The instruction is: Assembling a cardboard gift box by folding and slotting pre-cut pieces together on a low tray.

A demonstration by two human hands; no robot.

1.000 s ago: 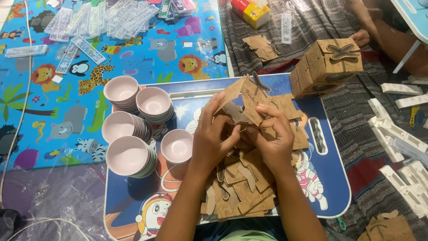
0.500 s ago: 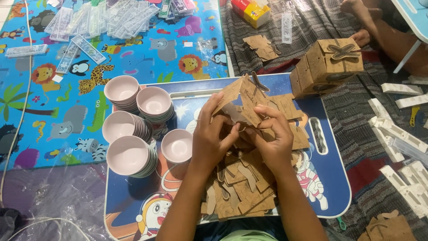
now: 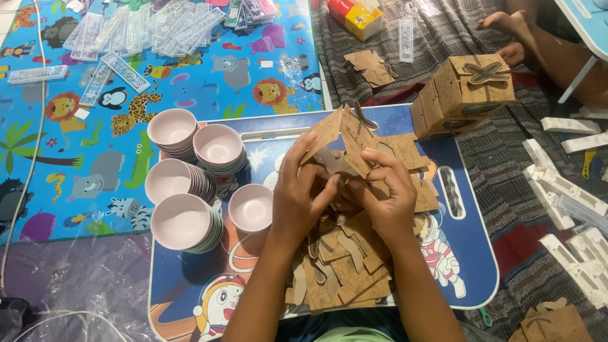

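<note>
Cardboard box blank [image 3: 345, 142], brown and half folded, is held up over the middle of the blue bench [image 3: 478, 253] by both hands. Nearest the camera, a loose heap of flat brown blanks [image 3: 342, 272] lies on the bench under the wrists. Above the heap, the left hand [image 3: 301, 199] has its grip closed on the left flap of the blank, fingers curled over the edge and thumb pressing in from the side. The right hand [image 3: 386, 199] has its grip closed on the right side of the same blank, fingertips pinching a folded panel. The two hands touch at the thumbs.

Left of the blank, still on the bench, stand stacks of small pale bowls [image 3: 183, 221], with one single bowl [image 3: 251, 207] just beside the left hand. Right of the blank and further off, finished brown boxes [image 3: 462, 92] sit at the bench's far corner on a striped cloth [image 3: 519, 190]. White plastic pieces [image 3: 563, 190] lie well to the right of the blank. Beyond it to the left, a cartoon animal mat [image 3: 209, 82] carries clear plastic packets [image 3: 133, 35]. Beyond the finished boxes, another person's bare foot [image 3: 506, 22] rests on the cloth.
</note>
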